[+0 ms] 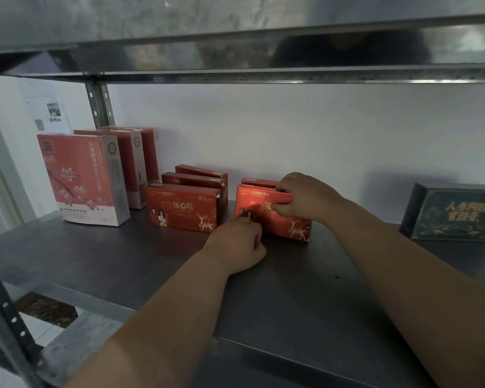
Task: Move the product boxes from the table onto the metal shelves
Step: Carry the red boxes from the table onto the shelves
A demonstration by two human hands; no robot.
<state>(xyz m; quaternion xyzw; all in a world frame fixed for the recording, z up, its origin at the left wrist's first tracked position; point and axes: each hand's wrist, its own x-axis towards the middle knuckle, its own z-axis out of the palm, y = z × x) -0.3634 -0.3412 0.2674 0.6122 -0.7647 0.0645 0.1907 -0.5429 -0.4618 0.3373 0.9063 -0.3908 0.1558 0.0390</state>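
Note:
A red product box with gold deer [280, 219] stands upright on the metal shelf [123, 261], in front of another red box [258, 182]. My right hand [303, 200] grips its top right edge. My left hand [238, 242] holds its lower left corner, fingers curled against the front. To the left, a row of three matching red boxes [182, 211] stands one behind the other.
Three taller pink-and-white boxes [81, 177] stand at the shelf's far left beside the perforated upright post [100, 107]. A dark teal box [457, 214] stands at the right. Another metal shelf [235, 51] hangs low overhead. A white wall closes the back.

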